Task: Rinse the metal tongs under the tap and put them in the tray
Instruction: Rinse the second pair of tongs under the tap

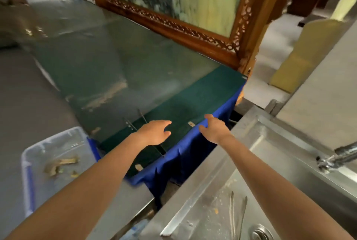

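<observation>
**Both hands empty; tongs in sink**

Left hand [154, 133] and right hand [213, 129] hover released, fingers spread, over the table [135, 77] edge. Tongs [238, 214] lie in the sink [280, 162], below the right forearm. Tray [56, 141] sits left of the left forearm.

Both arms reach forward, left hand [154, 132] and right hand [213, 129] empty, fingers loosely spread.

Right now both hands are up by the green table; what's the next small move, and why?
Probably bring the right hand back down to the tongs in the sink. Both hands are empty, the left hand included, so rinsing hasn't begun.
</observation>
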Demonstrator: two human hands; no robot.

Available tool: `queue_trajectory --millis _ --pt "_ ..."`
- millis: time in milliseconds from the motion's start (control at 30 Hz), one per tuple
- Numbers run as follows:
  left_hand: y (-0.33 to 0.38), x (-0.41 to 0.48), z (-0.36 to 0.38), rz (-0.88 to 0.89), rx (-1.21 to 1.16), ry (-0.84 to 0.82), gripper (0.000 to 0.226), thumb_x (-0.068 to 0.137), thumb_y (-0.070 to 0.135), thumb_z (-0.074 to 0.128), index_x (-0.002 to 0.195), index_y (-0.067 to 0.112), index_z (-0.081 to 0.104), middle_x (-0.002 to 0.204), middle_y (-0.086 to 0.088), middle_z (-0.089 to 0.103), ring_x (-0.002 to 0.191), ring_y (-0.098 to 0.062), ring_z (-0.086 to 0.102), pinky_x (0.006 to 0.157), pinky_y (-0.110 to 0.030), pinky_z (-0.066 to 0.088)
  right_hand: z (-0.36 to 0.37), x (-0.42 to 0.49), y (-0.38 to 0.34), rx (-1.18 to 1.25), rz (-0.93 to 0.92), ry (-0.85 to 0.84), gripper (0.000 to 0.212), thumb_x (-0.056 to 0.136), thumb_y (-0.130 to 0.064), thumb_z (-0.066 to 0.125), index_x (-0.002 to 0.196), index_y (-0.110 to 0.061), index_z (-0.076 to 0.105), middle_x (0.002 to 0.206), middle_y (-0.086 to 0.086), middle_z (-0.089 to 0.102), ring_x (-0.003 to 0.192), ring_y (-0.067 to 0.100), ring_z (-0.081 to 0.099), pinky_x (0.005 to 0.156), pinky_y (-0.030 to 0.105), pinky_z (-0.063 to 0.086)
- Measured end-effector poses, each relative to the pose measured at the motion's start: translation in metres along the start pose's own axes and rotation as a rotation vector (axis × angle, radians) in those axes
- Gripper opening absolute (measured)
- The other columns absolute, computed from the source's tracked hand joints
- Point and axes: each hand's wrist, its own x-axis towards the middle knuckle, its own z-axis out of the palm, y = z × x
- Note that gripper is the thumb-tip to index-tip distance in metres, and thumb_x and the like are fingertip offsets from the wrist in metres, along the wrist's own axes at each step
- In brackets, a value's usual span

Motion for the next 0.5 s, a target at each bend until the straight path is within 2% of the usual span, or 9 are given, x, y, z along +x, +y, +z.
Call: queue_trajectory --millis 67,133,300,400,500 --pt "-0.024 -0.010 -0.009 -0.051 0.008 0.001 0.056 0.095 0.031 0.041 0.145 0.020 0.020 0.156 -0.011 0.016 0.142 -0.029 0.020 0.114 -0.045 0.024 0.008 0.005 -0.028 -0.004 -0.045 -0.055 0.058 0.090 -0.035 0.050 0.139 -0.007 0.034 0.137 0.020 0.049 0.129 0.037 0.042 0.109 0.044 0.034" --pt "-0.048 -0.020 -0.013 -0.105 -0.010 -0.007 0.059 0.095 0.031 0.042 0.146 0.020 0.014 0.157 -0.012 0.011 0.143 -0.030 0.016 0.114 -0.048 0.022 0.020 0.008 -0.051 -0.031 -0.087 -0.119 0.060 0.090 -0.036 0.050 0.140 -0.007 0.033 0.139 0.018 0.048 0.130 0.035 0.042 0.109 0.042 0.034" --pt "-0.095 -0.035 0.006 -0.178 -0.027 -0.063 0.064 0.095 0.032 0.041 0.147 0.014 0.009 0.157 -0.014 0.010 0.144 -0.030 0.011 0.117 -0.043 0.017 0.068 0.009 -0.087 -0.167 -0.145 -0.241 0.063 0.090 -0.043 0.051 0.137 -0.003 0.035 0.137 0.018 0.048 0.127 0.036 0.044 0.103 0.044 0.041" --pt "-0.106 -0.033 0.034 -0.237 0.102 -0.071 0.067 0.094 0.038 0.039 0.147 0.013 0.005 0.157 -0.015 0.007 0.144 -0.032 0.006 0.117 -0.046 0.014 0.098 0.008 -0.095 -0.266 -0.145 -0.228 0.063 0.088 -0.050 0.052 0.131 -0.004 0.039 0.135 0.017 0.047 0.126 0.035 0.041 0.097 0.044 0.042" --pt "-0.106 -0.028 0.062 -0.274 0.154 -0.069 0.070 0.094 0.044 0.036 0.147 0.014 0.001 0.157 -0.014 -0.001 0.144 -0.032 0.000 0.117 -0.048 0.009 0.122 0.004 -0.098 -0.340 -0.166 -0.129 0.064 0.087 -0.054 0.050 0.130 -0.008 0.040 0.136 0.015 0.041 0.126 0.031 0.037 0.099 0.042 0.040"
